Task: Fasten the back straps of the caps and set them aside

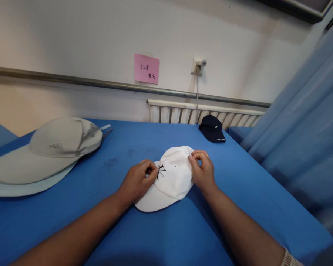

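A white baseball cap (177, 173) with black lettering on its front lies on the blue table, its brim pointing toward the lower left. My left hand (140, 179) is at the front of the cap by the lettering, thumb and fingertips pinched together on the fabric. On the far right side of the crown, my right hand (203, 168) pinches the cloth between thumb and forefinger. The fingers of both hands are closed; the undersides of the fingertips are hidden.
Stacked caps with a grey one (61, 144) on top sit at the left. A dark navy cap (212, 128) rests near the back right edge of the blue table (122, 221). Behind are a radiator (180, 112) and a plugged cable; a blue curtain (302, 111) hangs right.
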### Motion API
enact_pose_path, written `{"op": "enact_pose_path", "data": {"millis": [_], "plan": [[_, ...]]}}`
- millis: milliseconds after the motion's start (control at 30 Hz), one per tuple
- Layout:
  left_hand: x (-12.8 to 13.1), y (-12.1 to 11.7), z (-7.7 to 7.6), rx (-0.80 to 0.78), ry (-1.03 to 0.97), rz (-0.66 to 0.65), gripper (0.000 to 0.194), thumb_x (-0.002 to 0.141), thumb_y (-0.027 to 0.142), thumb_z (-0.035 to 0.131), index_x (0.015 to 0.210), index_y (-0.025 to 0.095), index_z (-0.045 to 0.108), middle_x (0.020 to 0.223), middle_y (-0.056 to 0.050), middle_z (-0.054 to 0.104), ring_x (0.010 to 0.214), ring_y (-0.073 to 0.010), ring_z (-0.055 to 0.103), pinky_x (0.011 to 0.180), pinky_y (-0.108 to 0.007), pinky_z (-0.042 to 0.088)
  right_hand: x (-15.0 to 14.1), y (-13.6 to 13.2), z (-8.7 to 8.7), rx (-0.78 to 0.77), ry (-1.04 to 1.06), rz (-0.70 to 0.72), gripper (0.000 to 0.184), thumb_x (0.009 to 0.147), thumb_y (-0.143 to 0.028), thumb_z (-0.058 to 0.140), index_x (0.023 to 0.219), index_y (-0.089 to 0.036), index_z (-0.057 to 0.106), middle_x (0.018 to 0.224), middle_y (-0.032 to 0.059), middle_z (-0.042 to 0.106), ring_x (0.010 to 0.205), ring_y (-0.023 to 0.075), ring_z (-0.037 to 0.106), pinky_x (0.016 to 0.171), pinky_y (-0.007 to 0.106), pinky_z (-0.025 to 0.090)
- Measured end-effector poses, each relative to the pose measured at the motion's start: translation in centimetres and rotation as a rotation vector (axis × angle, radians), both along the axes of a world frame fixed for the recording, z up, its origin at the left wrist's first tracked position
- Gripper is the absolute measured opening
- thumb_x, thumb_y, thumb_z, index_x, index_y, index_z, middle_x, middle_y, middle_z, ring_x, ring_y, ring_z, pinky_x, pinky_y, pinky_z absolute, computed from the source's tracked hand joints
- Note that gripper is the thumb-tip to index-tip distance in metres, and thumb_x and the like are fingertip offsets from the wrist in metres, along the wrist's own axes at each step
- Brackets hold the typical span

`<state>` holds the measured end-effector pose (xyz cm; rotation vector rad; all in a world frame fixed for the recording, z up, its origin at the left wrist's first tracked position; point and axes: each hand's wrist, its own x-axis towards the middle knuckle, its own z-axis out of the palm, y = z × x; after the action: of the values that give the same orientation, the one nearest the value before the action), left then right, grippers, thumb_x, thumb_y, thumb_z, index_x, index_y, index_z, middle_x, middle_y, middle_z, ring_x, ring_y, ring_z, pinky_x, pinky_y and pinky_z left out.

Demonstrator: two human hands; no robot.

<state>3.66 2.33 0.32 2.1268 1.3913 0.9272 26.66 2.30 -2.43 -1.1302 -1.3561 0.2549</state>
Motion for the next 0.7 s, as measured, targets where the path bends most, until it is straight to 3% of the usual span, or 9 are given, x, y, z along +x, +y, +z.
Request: {"op": "enact_pose_path", "data": {"millis": [133,233,367,500,700], "plan": [[-0.3,0.6,-0.4,-0.181,-0.352,-0.107,0.023,0.082,0.039,0.056,0.071,0.02,0.058,0.081,-0.002,0.064,0.073,-0.0173,0.058,0.07,-0.03,0.047,0.3,1.0,-0.7,-0.082,0.23,0.03,0.02,0.082,-0.033,0.059,0.067,-0.02,0.054,0.088,0.0038,0.06,0.086,0.019,0.056,0.083,0.035,0.046],[-0.2,0.5,-0.5,-0.269,-0.397,-0.205,0.025,0.083,0.04,0.057,0.068,0.02,0.056,0.084,-0.003,0.064,0.075,-0.0173,0.059,0.071,-0.031,0.049,0.3,1.2,-1.0,-0.131,0.304,0.06,0.022,0.081,-0.035,0.06,0.066,-0.02,0.054,0.088,0.0041,0.061,0.083,0.0183,0.056,0.08,0.034,0.046],[0.2,-0.2,-0.3,-0.144,-0.293,-0.149,0.019,0.079,0.037,0.065,0.083,0.02,0.059,0.091,-0.004,0.064,0.085,-0.0193,0.061,0.08,-0.034,0.05,-0.3,0.7,-0.6,-0.108,0.261,0.081,0.023,0.081,-0.033,0.06,0.064,-0.02,0.054,0.089,0.0041,0.061,0.086,0.0184,0.056,0.084,0.035,0.044],[1.0,-1.1,0.2,-0.069,-0.141,-0.105,0.044,0.077,0.039,0.069,0.114,0.021,0.054,0.099,-0.005,0.066,0.088,-0.0214,0.063,0.082,-0.038,0.05,-1.3,-0.1,-0.3,-0.061,0.177,0.122,0.019,0.083,-0.03,0.059,0.068,-0.02,0.054,0.09,0.0043,0.06,0.089,0.0186,0.057,0.087,0.036,0.045],[2.0,-1.5,0.2,0.202,0.051,-0.012,0.043,0.081,0.04,0.066,0.117,0.022,0.052,0.107,-0.006,0.064,0.096,-0.0234,0.062,0.086,-0.039,0.05,-2.0,-0.4,-0.6,-0.02,0.108,0.142,0.014,0.085,-0.028,0.058,0.073,-0.021,0.056,0.094,0.0058,0.061,0.093,0.0195,0.059,0.089,0.038,0.046]]}}
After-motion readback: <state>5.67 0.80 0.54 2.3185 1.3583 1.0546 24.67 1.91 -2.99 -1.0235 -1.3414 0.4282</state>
